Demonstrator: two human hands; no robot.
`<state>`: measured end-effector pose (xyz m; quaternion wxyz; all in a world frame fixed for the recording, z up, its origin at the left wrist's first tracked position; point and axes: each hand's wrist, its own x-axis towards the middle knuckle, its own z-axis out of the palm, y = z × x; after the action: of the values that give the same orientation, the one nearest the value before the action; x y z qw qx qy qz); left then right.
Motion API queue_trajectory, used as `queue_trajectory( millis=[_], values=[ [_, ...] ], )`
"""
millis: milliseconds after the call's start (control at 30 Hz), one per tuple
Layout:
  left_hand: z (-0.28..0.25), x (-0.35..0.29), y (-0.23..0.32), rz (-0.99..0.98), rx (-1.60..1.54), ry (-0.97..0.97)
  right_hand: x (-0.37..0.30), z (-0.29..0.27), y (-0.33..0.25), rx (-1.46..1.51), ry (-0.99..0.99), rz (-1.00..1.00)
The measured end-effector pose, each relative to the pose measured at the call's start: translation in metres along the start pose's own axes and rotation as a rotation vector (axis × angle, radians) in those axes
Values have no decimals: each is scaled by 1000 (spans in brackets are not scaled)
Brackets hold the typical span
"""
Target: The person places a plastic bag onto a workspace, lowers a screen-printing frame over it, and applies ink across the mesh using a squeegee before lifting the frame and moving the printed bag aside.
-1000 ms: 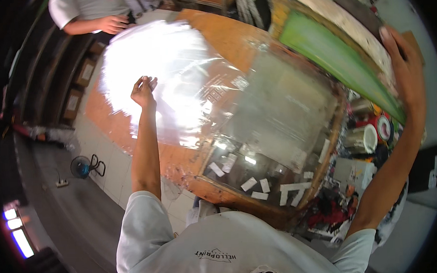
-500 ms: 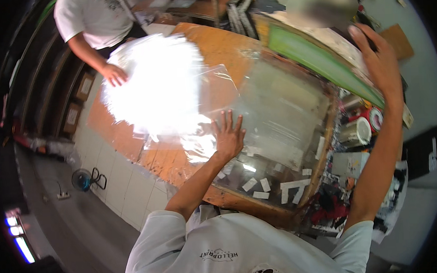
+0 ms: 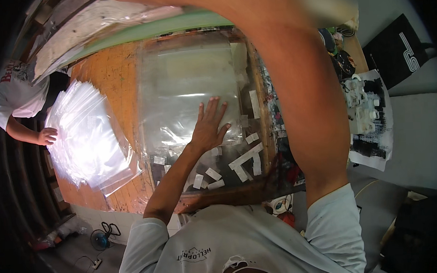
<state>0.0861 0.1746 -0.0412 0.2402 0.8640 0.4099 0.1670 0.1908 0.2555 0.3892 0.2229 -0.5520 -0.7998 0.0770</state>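
- Left hand point(image 3: 209, 126), at the centre: palm down, fingers spread, thumb apart, nothing gripped; laid on the lower right part of a clear plastic film.
- Beneath, spreading mostly towards 11 o'clock: one clear plastic film point(image 3: 182, 82), flat over one glass panel point(image 3: 222, 163), wrinkled and glinting at 9 o'clock.
- Judging by the pose: probably smoothing or squaring the film on the glass. Called for next: a straight lift of the palm, without dragging a corner.
- From 4 round to 8 o'clock, on the panel: pale strips point(image 3: 213, 174), roughly a dozen; exact count uncertain.
- At 2 o'clock: one right arm point(image 3: 315, 108), bent up and across; right hand past the upper edge, so cannot tell openness or hold.
- At 11 o'clock, beyond the film: one green-panelled frame point(image 3: 150, 28), apparently tilted.
- At 9 o'clock: one fanned stack of clear film point(image 3: 89, 137), too many layers to count; one co-worker's hand point(image 3: 48, 136) touching the far edge.
- Farther out, between 7 and 8: one fan point(image 3: 100, 239).
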Motion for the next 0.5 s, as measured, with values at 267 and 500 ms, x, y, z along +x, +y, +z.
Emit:
queue_trajectory(
  millis=[267, 500],
  values=[
    [12, -59, 26, -331, 206, 73, 3, 2, 12, 19, -7, -91],
    [27, -82, 29, -247, 270, 122, 14, 13, 16, 58, -25, -120]
  ],
)
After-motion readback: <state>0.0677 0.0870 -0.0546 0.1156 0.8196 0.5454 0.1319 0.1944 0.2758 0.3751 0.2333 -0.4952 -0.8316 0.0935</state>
